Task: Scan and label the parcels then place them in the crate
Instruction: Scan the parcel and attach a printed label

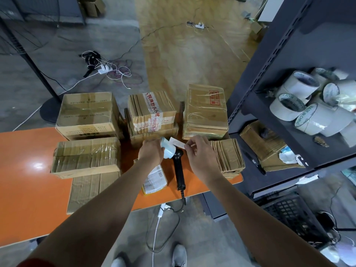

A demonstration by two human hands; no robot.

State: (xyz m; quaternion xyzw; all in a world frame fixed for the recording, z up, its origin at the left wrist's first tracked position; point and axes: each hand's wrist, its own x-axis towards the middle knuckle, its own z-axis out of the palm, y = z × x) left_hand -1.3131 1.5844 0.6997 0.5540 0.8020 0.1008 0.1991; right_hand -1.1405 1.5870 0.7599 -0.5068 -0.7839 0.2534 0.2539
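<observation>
the label roll (169,151) is gripped in the left hand (151,152), its white label (176,143) pinched by the right hand (200,151), just over the scanner (178,172) laid on the orange table (25,170); parcels (88,112) are piled all around, black crate (289,212) is sat on the floor at right

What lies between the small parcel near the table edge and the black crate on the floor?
The scanner, lying on the table just right of the parcel, on the side toward the crate. Nothing else visible.

Orange table (28,160) beside dark shelving (308,45) (grey concrete floor (48,54)).
</observation>
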